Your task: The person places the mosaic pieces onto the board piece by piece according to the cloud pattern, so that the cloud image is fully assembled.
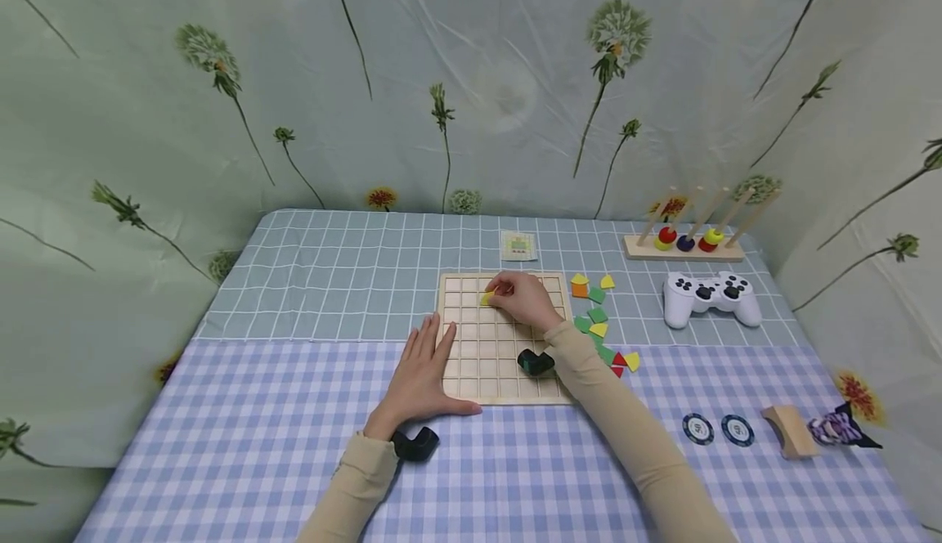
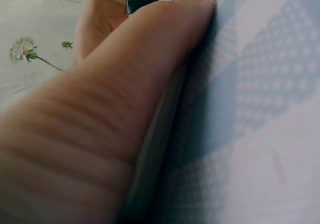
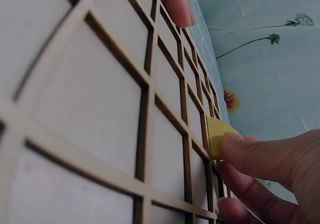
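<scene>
A wooden grid board (image 1: 471,363) lies on the table, divided into square cells by raised strips. Between thumb and fingers, my right hand (image 1: 524,299) pinches a yellow tile (image 3: 216,137) with a curved edge, held at a cell in the board's upper part. My left hand (image 1: 421,371) rests with fingers spread at the board's left edge, its thumb (image 2: 165,23) along the near edge. Right of the board lie loose tiles: green tiles (image 1: 598,314), yellow tiles (image 1: 607,282), an orange tile (image 1: 580,290) and red tiles (image 1: 619,359), partly hidden by the right sleeve.
Behind the board lies a small printed card (image 1: 518,246). At the right stand a wooden peg rack with beads (image 1: 684,253) and a white game controller (image 1: 710,298). Nearer are two poker chips (image 1: 697,428), a wooden arch block (image 1: 791,431) and a purple figure (image 1: 839,427).
</scene>
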Available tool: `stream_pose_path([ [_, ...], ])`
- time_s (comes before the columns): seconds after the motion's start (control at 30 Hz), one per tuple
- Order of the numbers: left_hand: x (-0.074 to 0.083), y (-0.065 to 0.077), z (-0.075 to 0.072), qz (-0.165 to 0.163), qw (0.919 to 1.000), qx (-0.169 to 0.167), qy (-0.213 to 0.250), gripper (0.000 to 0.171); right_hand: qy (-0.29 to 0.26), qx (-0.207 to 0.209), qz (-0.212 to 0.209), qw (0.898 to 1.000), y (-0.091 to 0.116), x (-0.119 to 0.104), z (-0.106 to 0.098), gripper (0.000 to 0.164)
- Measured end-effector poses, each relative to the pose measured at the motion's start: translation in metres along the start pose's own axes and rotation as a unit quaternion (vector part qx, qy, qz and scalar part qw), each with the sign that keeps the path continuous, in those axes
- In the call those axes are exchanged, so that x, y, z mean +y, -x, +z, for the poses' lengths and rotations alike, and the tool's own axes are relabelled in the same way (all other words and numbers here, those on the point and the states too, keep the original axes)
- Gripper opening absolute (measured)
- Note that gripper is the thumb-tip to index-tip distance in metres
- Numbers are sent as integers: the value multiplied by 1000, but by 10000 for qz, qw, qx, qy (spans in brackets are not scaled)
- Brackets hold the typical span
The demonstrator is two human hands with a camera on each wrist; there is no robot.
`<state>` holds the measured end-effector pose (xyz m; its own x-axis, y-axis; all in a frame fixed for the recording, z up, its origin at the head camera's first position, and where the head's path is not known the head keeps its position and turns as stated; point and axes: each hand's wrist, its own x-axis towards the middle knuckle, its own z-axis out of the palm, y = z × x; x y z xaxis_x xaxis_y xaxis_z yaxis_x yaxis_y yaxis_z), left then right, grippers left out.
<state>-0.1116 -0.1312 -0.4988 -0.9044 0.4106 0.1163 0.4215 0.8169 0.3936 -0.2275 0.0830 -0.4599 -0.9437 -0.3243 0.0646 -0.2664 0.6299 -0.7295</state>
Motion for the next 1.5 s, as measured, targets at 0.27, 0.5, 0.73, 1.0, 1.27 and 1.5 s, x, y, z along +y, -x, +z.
stream_pose_path([
  [0.27, 0, 0, 0, -105, 9998, -171, -32, 130, 423, -195, 101, 9989, -1, 0, -3, 13],
  [0.5, 1, 0, 0, -73, 9999, -78, -72, 130, 604, -177, 366, 9973, -1, 2, -3, 18],
  [0.73, 2, -1, -1, -117, 9997, -205, -58, 130, 420, -120, 186, 9989, 4, 9, -4, 18],
  [1.0, 0, -1, -1, -159, 9994, -284, -105, 130, 201, 255, -25, 9995, 22, 18, -30, 18],
  [1.27, 0, 0, -1, -64, 9998, -184, -45, 129, 603, 664, 505, 9947, 36, 50, -67, 21],
  [1.5, 0, 0, -1, 49, 9999, -104, -25, 129, 1154, 703, 952, 9862, 45, 70, -85, 22],
])
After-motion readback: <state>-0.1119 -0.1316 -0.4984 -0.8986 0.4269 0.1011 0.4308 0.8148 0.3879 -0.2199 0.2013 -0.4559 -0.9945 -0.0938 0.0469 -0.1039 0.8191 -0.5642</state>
